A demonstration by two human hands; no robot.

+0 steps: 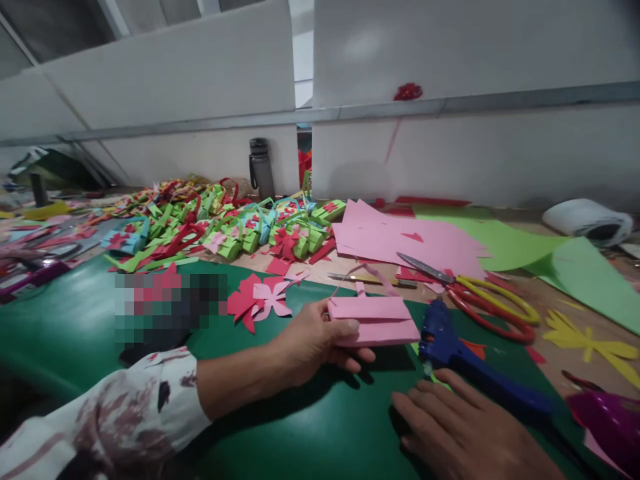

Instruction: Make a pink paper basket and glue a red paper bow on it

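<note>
My left hand [313, 340] grips a small pink paper bag [375, 320] by its left end, thumb on the front and fingers beneath. The bag has a folded flap and a thin paper handle looping up. My right hand [465, 427] rests low over the green mat [310, 427], fingers stretched forward with nothing visibly gripped. Its fingertips are close to the nozzle of a blue glue gun [480, 367], which lies on its side. A bit of light green paper shows between the fingers and the nozzle. Left of the bag lie red and pink paper flower cutouts [273, 298].
Large scissors [480, 293] and a craft knife [373, 280] lie behind. Pink [410, 237] and green paper sheets [590, 280] cover the back right. Finished paper bags [240, 230] pile up at the back left, before a grey bottle [261, 170]. A dark, partly pixelated object [170, 320] sits left.
</note>
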